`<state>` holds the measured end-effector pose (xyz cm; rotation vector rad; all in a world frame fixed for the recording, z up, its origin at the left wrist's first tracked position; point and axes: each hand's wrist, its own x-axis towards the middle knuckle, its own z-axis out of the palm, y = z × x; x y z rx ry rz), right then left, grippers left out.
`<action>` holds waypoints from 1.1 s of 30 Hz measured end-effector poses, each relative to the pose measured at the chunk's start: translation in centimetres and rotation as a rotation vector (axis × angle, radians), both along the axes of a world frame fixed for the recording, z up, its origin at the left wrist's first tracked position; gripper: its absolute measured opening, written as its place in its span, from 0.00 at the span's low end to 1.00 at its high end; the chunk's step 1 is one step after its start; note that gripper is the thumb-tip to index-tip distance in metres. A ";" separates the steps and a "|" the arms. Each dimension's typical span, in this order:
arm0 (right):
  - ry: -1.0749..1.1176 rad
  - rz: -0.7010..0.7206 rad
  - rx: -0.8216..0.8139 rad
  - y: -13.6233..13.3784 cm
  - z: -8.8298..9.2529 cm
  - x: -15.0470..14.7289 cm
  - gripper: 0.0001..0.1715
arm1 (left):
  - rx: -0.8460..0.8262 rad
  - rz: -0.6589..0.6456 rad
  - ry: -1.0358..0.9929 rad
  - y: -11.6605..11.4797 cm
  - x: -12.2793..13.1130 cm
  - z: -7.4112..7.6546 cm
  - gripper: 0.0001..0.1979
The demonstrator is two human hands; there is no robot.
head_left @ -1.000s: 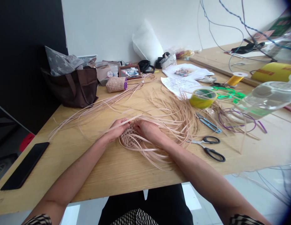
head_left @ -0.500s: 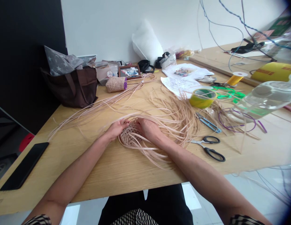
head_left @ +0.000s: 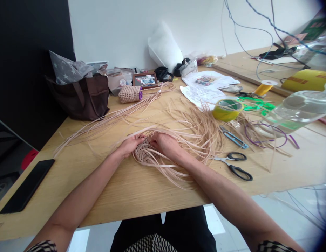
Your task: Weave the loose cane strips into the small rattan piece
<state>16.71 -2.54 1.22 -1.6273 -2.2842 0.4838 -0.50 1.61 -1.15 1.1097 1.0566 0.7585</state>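
A partly woven piece (head_left: pixel 146 153) of pinkish-beige strips lies on the table in front of me, with many long loose strips (head_left: pixel 202 133) fanning from it to the right. My left hand (head_left: pixel 131 144) pinches the piece at its upper left edge. My right hand (head_left: pixel 164 142) is closed at its upper right, fingers curled down onto the weave; the strip between those fingers is mostly hidden by the hand. Some strips pass under my right wrist and spread toward the table's front.
Scissors (head_left: pixel 233 165) and a blue cutter (head_left: pixel 234 137) lie right of the strips, below a yellow tape roll (head_left: pixel 226 111). A black phone (head_left: pixel 27 185) is at the left edge. A small woven basket (head_left: pixel 129 94) and a brown bag (head_left: pixel 86 96) stand behind.
My right hand has shifted very slightly over the weave, its fingers turned a little. The left hand keeps its pinch in the same place.
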 end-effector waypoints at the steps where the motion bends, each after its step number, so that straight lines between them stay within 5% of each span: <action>1: -0.007 -0.004 -0.002 0.0 0.0 0.0 0.13 | 0.005 -0.003 0.003 0.0 0.0 0.0 0.14; 22: -0.054 -0.075 0.000 -0.1 -0.1 -0.2 0.17 | 0.124 0.037 0.072 0.1 0.1 -0.6 0.10; 33: -0.066 -0.100 0.094 0.2 -0.5 -0.1 0.19 | -0.043 -0.020 -0.071 -0.3 -0.1 0.7 0.17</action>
